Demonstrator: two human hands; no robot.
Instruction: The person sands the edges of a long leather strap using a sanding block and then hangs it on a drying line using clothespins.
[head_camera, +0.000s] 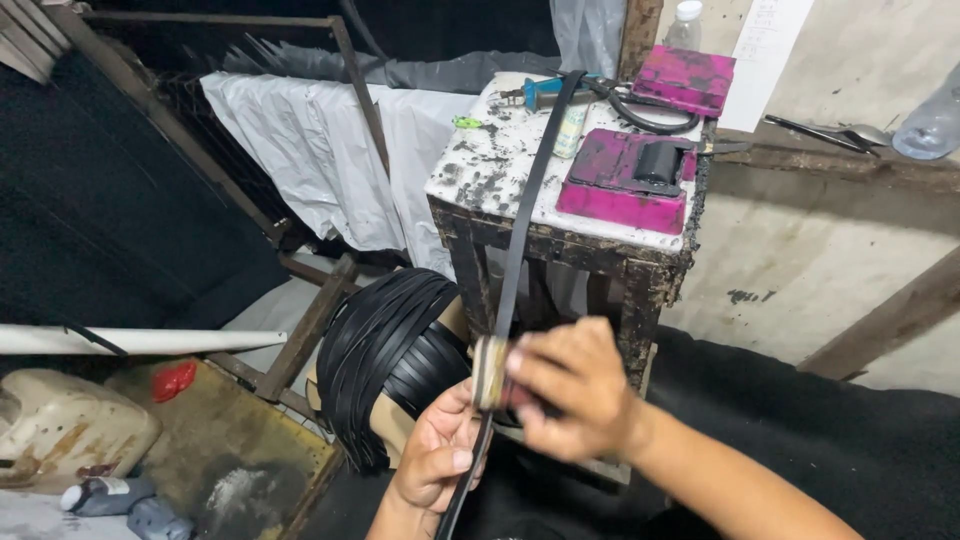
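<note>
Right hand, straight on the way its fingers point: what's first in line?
Likely the small tan pad on the black strap; the right hand is already at it. Beyond lies the bundle of black straps; depth is unclear.

A stained concrete wall (800, 250) stands behind a grimy wooden stool (560, 240), white plastic sheeting (320, 160) hanging beside it.

Glossy black strap (520, 215), perhaps leather; rough wooden stand (560, 250).

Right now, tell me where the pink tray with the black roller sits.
The pink tray with the black roller sits upper right of centre in the head view, on the stained white stool top, right of the black strap.
</note>
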